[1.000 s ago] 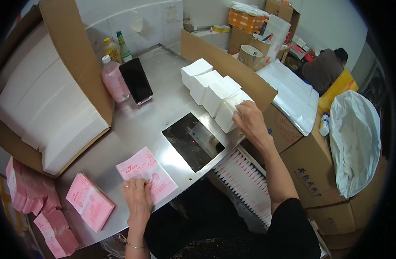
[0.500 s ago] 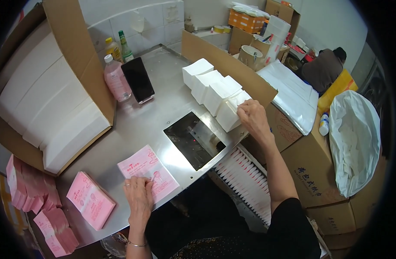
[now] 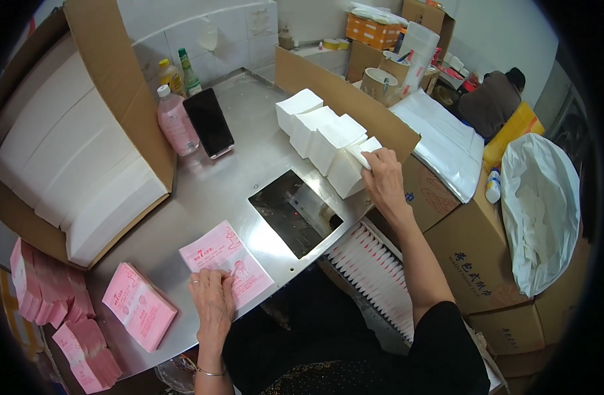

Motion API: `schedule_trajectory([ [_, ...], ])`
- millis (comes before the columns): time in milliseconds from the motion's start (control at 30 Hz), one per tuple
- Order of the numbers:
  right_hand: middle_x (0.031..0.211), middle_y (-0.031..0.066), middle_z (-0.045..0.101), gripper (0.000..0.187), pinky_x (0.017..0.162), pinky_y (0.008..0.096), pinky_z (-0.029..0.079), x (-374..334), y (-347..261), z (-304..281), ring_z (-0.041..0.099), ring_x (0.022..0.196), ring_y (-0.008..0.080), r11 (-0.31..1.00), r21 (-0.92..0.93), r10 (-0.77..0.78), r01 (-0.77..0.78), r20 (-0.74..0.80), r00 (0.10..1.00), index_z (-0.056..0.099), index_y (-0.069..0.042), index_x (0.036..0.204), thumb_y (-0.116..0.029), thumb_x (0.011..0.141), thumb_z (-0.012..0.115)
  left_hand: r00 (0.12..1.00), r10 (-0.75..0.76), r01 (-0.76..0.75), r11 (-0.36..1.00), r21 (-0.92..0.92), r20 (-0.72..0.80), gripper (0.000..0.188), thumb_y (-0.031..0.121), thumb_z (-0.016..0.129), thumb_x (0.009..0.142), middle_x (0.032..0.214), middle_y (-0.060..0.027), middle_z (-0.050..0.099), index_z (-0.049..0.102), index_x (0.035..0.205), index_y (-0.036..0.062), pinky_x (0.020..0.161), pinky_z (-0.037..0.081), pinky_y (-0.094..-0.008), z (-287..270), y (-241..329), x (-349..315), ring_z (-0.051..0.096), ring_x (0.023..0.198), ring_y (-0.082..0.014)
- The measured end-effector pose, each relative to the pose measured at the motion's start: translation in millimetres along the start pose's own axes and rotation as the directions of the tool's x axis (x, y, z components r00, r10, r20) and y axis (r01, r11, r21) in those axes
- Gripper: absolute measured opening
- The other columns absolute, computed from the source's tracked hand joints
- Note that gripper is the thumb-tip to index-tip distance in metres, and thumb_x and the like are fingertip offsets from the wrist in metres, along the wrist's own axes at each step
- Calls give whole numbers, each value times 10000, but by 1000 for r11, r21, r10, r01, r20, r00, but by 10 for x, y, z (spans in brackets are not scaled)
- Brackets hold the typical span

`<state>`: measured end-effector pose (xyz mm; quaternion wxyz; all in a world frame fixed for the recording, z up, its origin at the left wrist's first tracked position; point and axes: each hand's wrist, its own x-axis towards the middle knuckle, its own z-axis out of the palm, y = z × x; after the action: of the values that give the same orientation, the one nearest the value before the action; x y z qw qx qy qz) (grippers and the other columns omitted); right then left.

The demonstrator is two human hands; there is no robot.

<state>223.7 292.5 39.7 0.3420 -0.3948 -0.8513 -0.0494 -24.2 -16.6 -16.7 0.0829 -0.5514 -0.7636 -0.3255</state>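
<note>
Nearest white stack: between 1 and 2 o'clock from the dark rectangular opening, the hub of this dial; a squared block of soft-looking, matte white paper in layers.
Right hand: at 2 o'clock; its grip is closed, thumb and fingertips pinching the top edge of that stack.
Other white stacks: at 1 o'clock, similar blocks set side by side in a slightly staggered row.
Pink sheets: at 8 o'clock, a flat rectangular pile with darker printing and a smooth surface.
Left hand: between 7 and 8 o'clock; its grip is released, fingers loosely bent and resting on top of the pink sheets. A thin metal bracelet circles the wrist.
Second pink pile: farther out at 8 o'clock, thicker, its layered edge showing.
Bench: smooth, shiny metal, cut through by the opening.
Phone: between 10 and 11 o'clock, a dark slab tilted on a stand.
Pink bottle: at 10 o'clock, rounded and see-through, just beside the phone.
Large carton: between 9 and 10 o'clock, brown cardboard packed with long white paper blocks.
Red-and-white rows: between 4 and 5 o'clock, below the bench edge, tightly ranked with a toothed outline.
White bag: at 3 o'clock, crinkled thin film gaping upward.
</note>
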Motion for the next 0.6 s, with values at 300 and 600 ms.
schedule_trajectory([
  [300, 982, 94, 613, 374, 812, 409, 446, -94, 38, 156, 578, 956, 273, 999, -22, -49, 45, -175, 983, 706, -69, 1124, 12, 759, 690, 1000, 0, 0, 1000, -8, -3, 108, 38, 685, 860, 861, -132, 513, 582, 893, 31, 757, 357, -403, -15, 11, -8, 470, 835, -308],
  [600, 970, 120, 657, 258, 807, 414, 506, -87, 27, 114, 618, 928, 297, 999, 32, -25, 31, -180, 983, 738, -45, 1054, -86, 799, 729, 1000, -11, 11, 1000, -1, 2, 112, 31, 693, 852, 860, -129, 516, 587, 887, 28, 757, 363, -399, 2, 1, -10, 469, 832, -303],
])
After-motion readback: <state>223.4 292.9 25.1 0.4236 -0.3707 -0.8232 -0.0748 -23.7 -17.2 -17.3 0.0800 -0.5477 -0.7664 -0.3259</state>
